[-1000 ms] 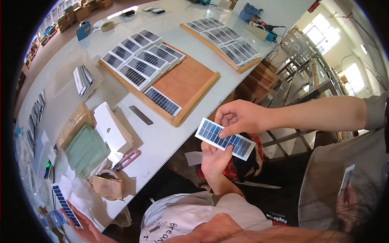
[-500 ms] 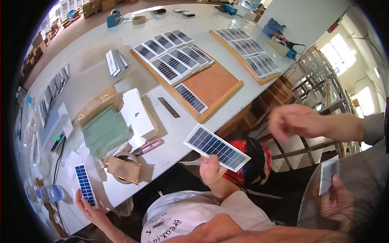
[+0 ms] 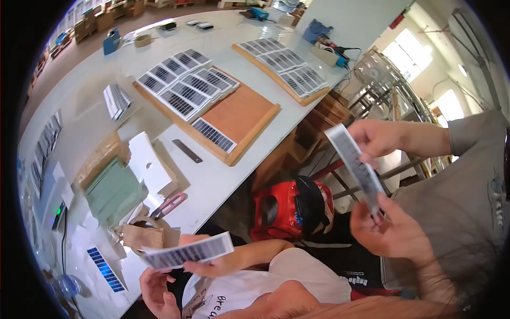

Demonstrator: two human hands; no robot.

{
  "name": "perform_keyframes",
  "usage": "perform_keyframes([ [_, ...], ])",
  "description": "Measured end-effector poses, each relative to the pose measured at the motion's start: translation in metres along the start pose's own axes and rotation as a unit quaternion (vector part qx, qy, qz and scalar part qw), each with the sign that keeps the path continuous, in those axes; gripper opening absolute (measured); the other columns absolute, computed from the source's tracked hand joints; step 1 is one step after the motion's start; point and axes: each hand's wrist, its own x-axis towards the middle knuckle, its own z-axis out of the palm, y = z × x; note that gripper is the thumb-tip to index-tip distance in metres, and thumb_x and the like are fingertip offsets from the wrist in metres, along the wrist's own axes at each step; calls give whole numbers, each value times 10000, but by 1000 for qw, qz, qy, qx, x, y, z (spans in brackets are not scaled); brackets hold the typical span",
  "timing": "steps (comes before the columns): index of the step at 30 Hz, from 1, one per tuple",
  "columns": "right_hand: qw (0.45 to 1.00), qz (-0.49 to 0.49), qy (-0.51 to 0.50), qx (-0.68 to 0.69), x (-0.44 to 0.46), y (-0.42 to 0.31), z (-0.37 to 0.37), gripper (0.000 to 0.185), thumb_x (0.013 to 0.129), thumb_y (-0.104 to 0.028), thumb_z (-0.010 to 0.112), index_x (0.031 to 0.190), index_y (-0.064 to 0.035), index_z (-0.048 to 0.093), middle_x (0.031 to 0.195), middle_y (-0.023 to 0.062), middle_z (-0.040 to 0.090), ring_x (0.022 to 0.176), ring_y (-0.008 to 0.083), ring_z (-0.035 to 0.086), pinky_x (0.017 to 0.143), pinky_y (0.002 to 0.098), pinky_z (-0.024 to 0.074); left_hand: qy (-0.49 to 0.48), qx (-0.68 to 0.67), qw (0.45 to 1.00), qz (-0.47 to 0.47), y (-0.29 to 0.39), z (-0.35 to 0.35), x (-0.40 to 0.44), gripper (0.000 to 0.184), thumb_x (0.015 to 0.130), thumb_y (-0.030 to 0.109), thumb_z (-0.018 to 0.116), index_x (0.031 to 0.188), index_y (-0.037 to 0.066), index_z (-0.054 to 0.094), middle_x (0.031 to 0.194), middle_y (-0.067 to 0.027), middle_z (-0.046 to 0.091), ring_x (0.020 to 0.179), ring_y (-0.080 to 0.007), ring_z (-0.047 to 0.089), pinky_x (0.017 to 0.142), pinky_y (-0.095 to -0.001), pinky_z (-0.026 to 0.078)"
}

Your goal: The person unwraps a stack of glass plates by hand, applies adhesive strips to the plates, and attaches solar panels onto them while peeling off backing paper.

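Observation:
My right hand (image 3: pixel 215 265) grips a small solar panel (image 3: pixel 188 252) with a white border, held tilted in front of my white shirt. My left hand (image 3: pixel 156 292) is at the panel's left end, fingers loosely curled and thumb apart; whether it touches the panel I cannot tell. A second, blue solar panel (image 3: pixel 106 270) lies on the table to the left. Beside it sits a brown cardboard piece (image 3: pixel 142 237) on a roll of tape.
A co-worker in grey, at right, holds another panel (image 3: pixel 355 165) in both hands. On the table (image 3: pixel 212 186) are panels on a wooden board (image 3: pixel 249 111), a second loaded board (image 3: pixel 313 98), a pink-handled cutter (image 3: pixel 169 206), a dark blade (image 3: pixel 187 151) and green sheets (image 3: pixel 114 191).
My right hand has brought its panel left and lower. My left hand has come off the panel on the table. The co-worker's two hands have come together on one panel. The view has shifted.

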Motion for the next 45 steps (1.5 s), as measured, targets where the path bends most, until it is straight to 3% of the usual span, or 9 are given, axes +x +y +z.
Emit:
perform_keyframes([
  [2, 998, -8, -35, 50, 3, 4, 17, 178, 970, -100, 560, 1087, 34, 561, 927, 107, 545, 770, 214, 539, 659, 339, 438, 144, -141, 979, -28, -6, 32, -2, 369, 998, 243, 586, 1299, 42, 511, 1129, -151, 633, 857, -156, 623, 759, -302, 537],
  [5, 996, -49, -33, 73, 6, -1, 27, 145, 976, -86, 554, 1046, 40, 577, 919, 106, 545, 799, 213, 552, 684, 333, 449, 156, -85, 980, -93, -31, 6, 6, 409, 979, 172, 611, 1342, 48, 470, 1118, -128, 631, 864, -137, 621, 735, -260, 534],
  [9, 995, -27, -44, 86, 5, 0, 24, 132, 971, -55, 564, 1072, 28, 581, 918, 90, 590, 858, 189, 621, 711, 308, 473, 76, -209, 975, 11, -19, 33, 18, 471, 977, 129, 579, 1417, 67, 422, 1207, -105, 601, 879, -127, 627, 713, -225, 523],
  [18, 989, 47, -58, 127, 0, 14, 37, 318, 886, -164, 734, 1129, -29, 577, 922, 59, 626, 896, 172, 652, 719, 306, 506, 124, -183, 962, -158, -1, 25, 8, 411, 974, 180, 618, 1331, 24, 488, 1217, -124, 607, 1074, -227, 610, 895, -357, 528],
  [23, 993, -86, -25, -75, 11, 7, 16, 597, 787, -314, 814, 1261, -59, 558, 887, 107, 560, 759, 301, 601, 636, 381, 504, 321, -164, 926, -114, -12, -1, 31, 567, 954, 234, 657, 1443, 125, 392, 1215, -124, 613, 1044, -217, 630, 874, -294, 537],
  [33, 869, 73, -2, -489, 74, 29, -82, 756, 726, -421, 825, 1312, -56, 518, 1073, 188, 552, 989, 367, 560, 845, 425, 481, 368, -201, 908, 13, 15, 21, 26, 500, 967, 167, 561, 1428, 57, 402, 1318, -48, 547, 1210, -173, 537, 974, -330, 476],
  [37, 808, 14, 23, -589, 84, 35, -87, 758, 738, -388, 822, 1333, -19, 529, 1201, 210, 569, 1166, 390, 512, 960, 452, 445, 480, -190, 856, 19, 52, 54, 49, 469, 984, 160, 517, 1421, 54, 383, 1151, -25, 565, 774, -13, 567, 550, -158, 460],
  [40, 847, -5, 47, -530, 88, 20, -81, 609, 773, -221, 807, 1300, -42, 561, 1191, 170, 582, 1127, 364, 540, 950, 438, 449, 457, -172, 872, 26, 58, 39, 44, 355, 1005, 155, 485, 1338, 44, 426, 804, 54, 550, 572, 23, 452, 526, -138, 382],
  [45, 888, -27, -13, -459, 98, -14, -61, 327, 796, -67, 762, 1108, -58, 663, 1046, 140, 638, 971, 323, 607, 830, 398, 491, 429, -163, 885, 77, 55, 3, 32, 288, 1024, 160, 457, 1284, 37, 453, 798, 61, 549, 556, 26, 430, 525, -134, 365],
])
